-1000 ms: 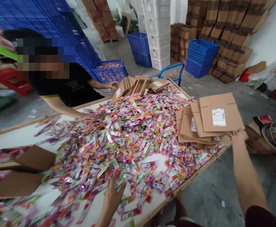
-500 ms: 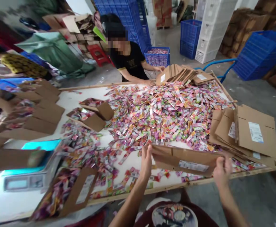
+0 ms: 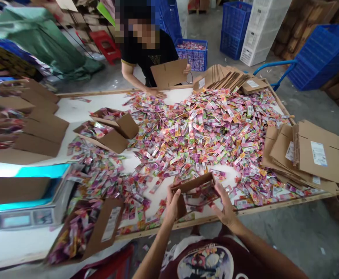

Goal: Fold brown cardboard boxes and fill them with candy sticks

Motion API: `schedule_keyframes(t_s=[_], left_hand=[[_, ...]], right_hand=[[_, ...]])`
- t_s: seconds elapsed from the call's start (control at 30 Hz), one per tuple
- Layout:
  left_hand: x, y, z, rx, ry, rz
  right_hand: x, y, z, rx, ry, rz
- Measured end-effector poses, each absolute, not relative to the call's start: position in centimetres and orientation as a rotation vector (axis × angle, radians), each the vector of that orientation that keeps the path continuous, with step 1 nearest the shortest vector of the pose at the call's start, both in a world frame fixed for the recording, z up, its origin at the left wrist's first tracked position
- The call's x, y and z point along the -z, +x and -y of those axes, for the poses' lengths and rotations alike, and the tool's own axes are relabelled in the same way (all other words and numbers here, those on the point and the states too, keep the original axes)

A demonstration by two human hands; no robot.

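Between my hands is a cardboard box (image 3: 197, 181), unfolded into an open frame just above the table's near edge. Through it I see candy-coloured packets on the table. My left hand (image 3: 173, 203) grips its left side, thumb on the near face. At the box's right end is my right hand (image 3: 225, 202), its fingers against that side and the thumb spread apart from them. Small printed packets (image 3: 187, 139) lie heaped beyond the box. Flattened cartons with white labels (image 3: 317, 151) are stacked to the right.
Two packet-filled boxes (image 3: 111, 139) stand left of the heap. A filled box (image 3: 99, 228) sits near a scale (image 3: 26, 219) with a turquoise top. Across the wood-edged table (image 3: 274, 204), a co-worker (image 3: 149, 58) holds a cardboard piece (image 3: 169, 73). Folded cartons (image 3: 218, 77) lie at the back.
The flat carton has been opened into a box frame. My right hand has moved left, closer to my left hand. The co-worker has lifted a cardboard piece.
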State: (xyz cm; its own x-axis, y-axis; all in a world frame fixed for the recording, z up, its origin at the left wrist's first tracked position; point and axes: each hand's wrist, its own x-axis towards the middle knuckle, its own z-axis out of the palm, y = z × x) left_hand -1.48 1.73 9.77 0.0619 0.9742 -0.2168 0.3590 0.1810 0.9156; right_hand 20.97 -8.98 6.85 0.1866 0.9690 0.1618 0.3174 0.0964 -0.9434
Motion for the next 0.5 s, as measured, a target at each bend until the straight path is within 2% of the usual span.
schedule_keyframes(t_s=[0.1, 0.23, 0.4, 0.5], left_hand=[[-7.2, -3.5, -2.7, -0.697, 1.548, -1.502], [-5.0, -6.0, -2.9, -0.576, 1.821, -1.371], [-6.0, -10.2, -3.2, -0.210, 2.081, -1.015], [-7.4, -12.2, -2.8, -0.126, 2.053, -0.920]], right_hand=[[-5.1, 21.5, 9.1, -0.900, -1.288, 1.655], [-3.5, 20.2, 8.6, -0.827, -1.390, 1.504], [-2.8, 15.9, 8.3, -0.533, -1.678, 1.098], [-2.6, 14.7, 8.1, -0.465, -1.763, 0.988]])
